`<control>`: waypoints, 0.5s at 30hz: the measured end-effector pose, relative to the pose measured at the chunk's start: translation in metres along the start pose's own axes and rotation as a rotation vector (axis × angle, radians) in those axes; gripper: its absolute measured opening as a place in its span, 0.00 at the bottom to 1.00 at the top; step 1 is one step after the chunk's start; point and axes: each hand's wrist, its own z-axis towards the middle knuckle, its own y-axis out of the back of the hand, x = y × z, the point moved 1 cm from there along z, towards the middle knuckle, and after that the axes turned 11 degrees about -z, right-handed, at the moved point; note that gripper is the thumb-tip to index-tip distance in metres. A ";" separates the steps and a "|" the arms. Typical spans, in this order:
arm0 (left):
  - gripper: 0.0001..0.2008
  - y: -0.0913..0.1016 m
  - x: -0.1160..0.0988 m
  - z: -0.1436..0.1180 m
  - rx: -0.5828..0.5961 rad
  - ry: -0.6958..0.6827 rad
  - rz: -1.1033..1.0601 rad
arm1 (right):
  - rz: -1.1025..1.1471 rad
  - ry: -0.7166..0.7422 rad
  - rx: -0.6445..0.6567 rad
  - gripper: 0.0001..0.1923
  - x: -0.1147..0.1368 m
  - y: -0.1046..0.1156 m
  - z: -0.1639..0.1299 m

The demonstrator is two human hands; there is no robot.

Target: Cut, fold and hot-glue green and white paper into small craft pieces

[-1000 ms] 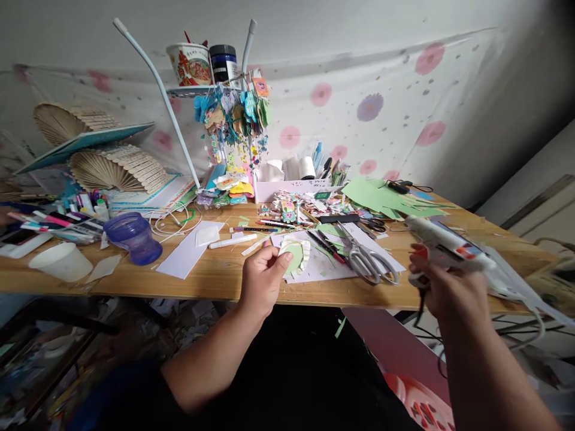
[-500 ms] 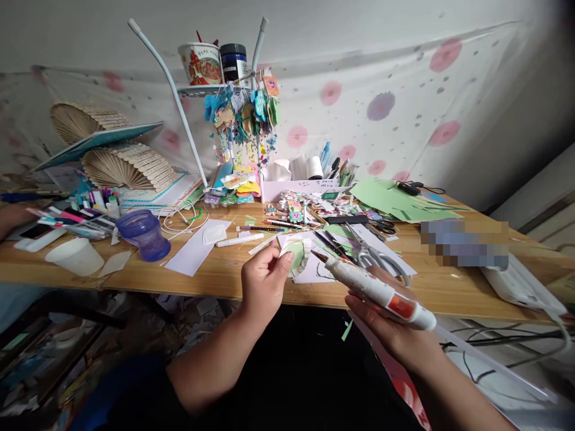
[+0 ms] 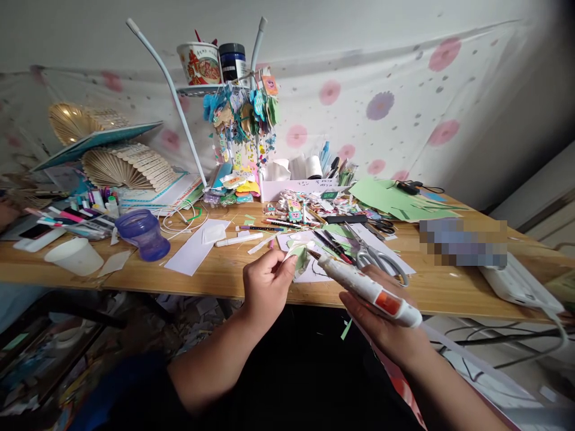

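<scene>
Between the thumb and fingers of my left hand (image 3: pixel 268 284) is pinched a small green paper piece (image 3: pixel 300 258) with a pale, crinkled edge. My right hand (image 3: pixel 381 314) is wrapped around a white hot glue gun (image 3: pixel 368 290) with an orange patch on its side. The gun's tip points left and is at the paper's right edge; whether it touches I cannot tell. Beneath the two hands, a white sheet (image 3: pixel 309 273) with dark lines lies at the table's front edge. Grey-handled scissors (image 3: pixel 381 263) rest just beyond the glue gun.
A purple cup (image 3: pixel 142 234) and a white cup (image 3: pixel 74 257) stand on the left. Paper scraps and pens cover the middle back. Green sheets (image 3: pixel 390 199) lie at the back right, near a white device (image 3: pixel 516 281). A metal rack (image 3: pixel 168 90) rises behind.
The glue gun has moved slightly left, bringing its tip to the green paper. My left hand has turned the paper a little. At the far left, another person's arm has drawn back.
</scene>
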 end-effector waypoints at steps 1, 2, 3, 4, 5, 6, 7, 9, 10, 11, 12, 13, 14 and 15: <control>0.16 0.000 0.001 0.000 0.003 -0.004 0.003 | -0.004 0.001 -0.003 0.10 0.001 0.000 0.000; 0.16 0.000 0.001 -0.001 0.005 -0.010 0.005 | -0.006 0.001 -0.005 0.10 0.002 -0.001 0.001; 0.16 0.000 0.002 -0.001 0.006 -0.015 0.007 | -0.005 0.000 -0.004 0.10 0.003 -0.001 0.001; 0.16 0.000 0.002 -0.001 0.006 -0.021 0.010 | -0.002 0.003 -0.003 0.09 0.004 -0.001 0.001; 0.16 0.001 0.002 -0.001 0.005 -0.029 0.016 | 0.002 0.008 0.003 0.08 0.006 -0.002 0.001; 0.16 0.001 0.002 -0.001 0.005 -0.039 0.026 | 0.007 0.017 0.010 0.08 0.007 -0.002 0.002; 0.16 0.001 0.002 -0.001 0.007 -0.051 0.040 | 0.011 0.025 0.019 0.08 0.008 -0.002 0.002; 0.16 0.001 0.002 -0.001 0.007 -0.068 0.064 | 0.017 0.033 0.033 0.09 0.010 -0.002 0.003; 0.15 0.001 0.001 -0.002 0.005 -0.071 0.068 | 0.021 0.032 0.038 0.09 0.010 -0.003 0.003; 0.15 0.002 0.001 -0.002 0.001 -0.069 0.064 | 0.024 0.028 0.040 0.10 0.010 -0.003 0.003; 0.16 0.002 0.001 -0.002 -0.006 -0.065 0.056 | 0.026 0.023 0.041 0.10 0.009 -0.003 0.002; 0.16 0.002 0.001 -0.002 -0.012 -0.060 0.048 | 0.027 0.020 0.039 0.10 0.008 -0.004 0.002; 0.16 0.002 0.001 -0.002 -0.018 -0.054 0.041 | 0.026 0.015 0.037 0.10 0.006 -0.004 0.001; 0.16 0.003 0.001 -0.002 -0.022 -0.049 0.035 | 0.025 0.010 0.035 0.09 0.004 -0.004 0.000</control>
